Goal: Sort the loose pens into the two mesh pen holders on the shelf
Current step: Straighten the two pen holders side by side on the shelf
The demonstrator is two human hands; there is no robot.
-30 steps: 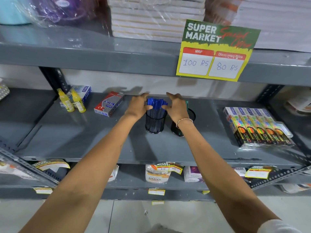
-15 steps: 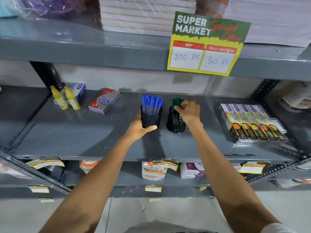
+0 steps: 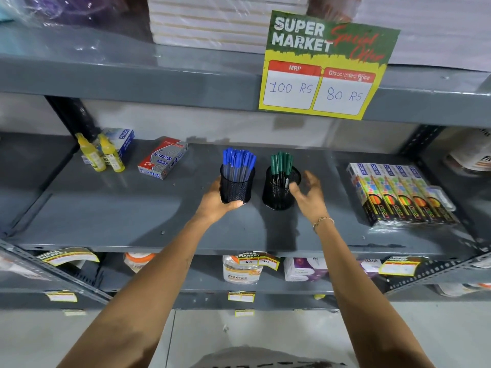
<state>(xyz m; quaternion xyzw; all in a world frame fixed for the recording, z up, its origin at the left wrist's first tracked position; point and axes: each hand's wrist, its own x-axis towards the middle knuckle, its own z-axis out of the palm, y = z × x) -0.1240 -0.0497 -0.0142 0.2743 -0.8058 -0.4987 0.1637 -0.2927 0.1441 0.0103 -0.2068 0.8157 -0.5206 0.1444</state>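
Right hand (image 3: 308, 193) motion-blurred, contact with green-pen holder (image 3: 279, 193) indeterminate; left hand (image 3: 216, 204) hides the blue-pen holder (image 3: 237, 185) base.

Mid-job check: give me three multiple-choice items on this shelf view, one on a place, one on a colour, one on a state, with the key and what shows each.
1. Where does the holder of blue pens stand relative to the holder of green pens?
A. To its left
B. To its right
C. Behind it

2. What colour are the two small bottles at the left of the shelf?
A. Red
B. Yellow
C. White

3. What is the left hand doing?
A. Resting flat on the shelf
B. Holding a loose pen
C. Gripping the blue-pen holder

Key: 1 A, the blue caps sit left of the green ones. 2 B, both bottles are yellow. 3 C, the thumb wraps the holder's front, while the right hand is open beside the other holder.
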